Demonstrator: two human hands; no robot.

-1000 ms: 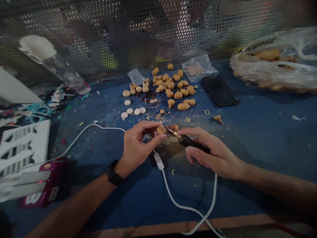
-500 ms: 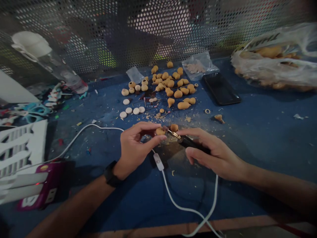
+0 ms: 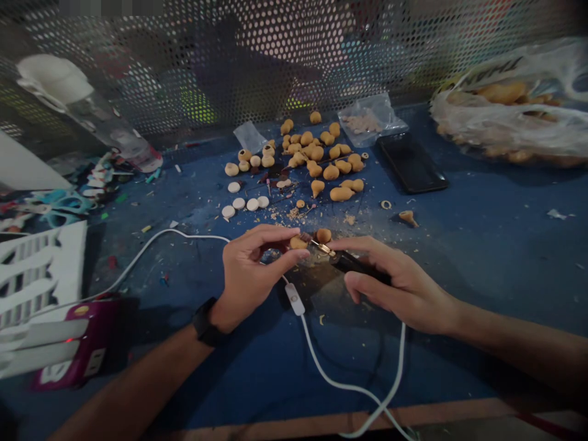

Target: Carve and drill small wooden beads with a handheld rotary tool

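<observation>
Tan and small, the piece (image 3: 298,243) sits at the centre of the work, pinched in a narrow grip between the thumb and fingers of the left hand (image 3: 260,269). The right hand (image 3: 397,288) closes firmly around the black handle (image 3: 353,265) of a small power tool, whose gold-coloured tip (image 3: 322,248) points at the piece from about 3 o'clock. The view does not settle whether the tip touches it or sits just apart.

A second tan piece (image 3: 323,235) stands just beyond the tip, at about 1 o'clock from the first, apparently held by neither hand. The work in hand looks like close shaping of the held piece, and a hold this tight calls for steady fingers.

A white cable (image 3: 349,386) with a white switch (image 3: 294,299) loops across the blue desk (image 3: 496,288) below the hands. At 12 o'clock from the hands lies a scattered heap of tan pieces (image 3: 321,174), with white discs (image 3: 239,203) beside it at about 11 o'clock and pale shavings (image 3: 294,214) around them. Farther off, at about 1 o'clock, lie a black phone (image 3: 412,162) and a plastic bag of tan pieces (image 3: 505,107). Teal-handled scissors (image 3: 59,202) lie among clutter at 10 o'clock, and a perforated metal screen (image 3: 275,61) closes off the far edge of the desk.
</observation>
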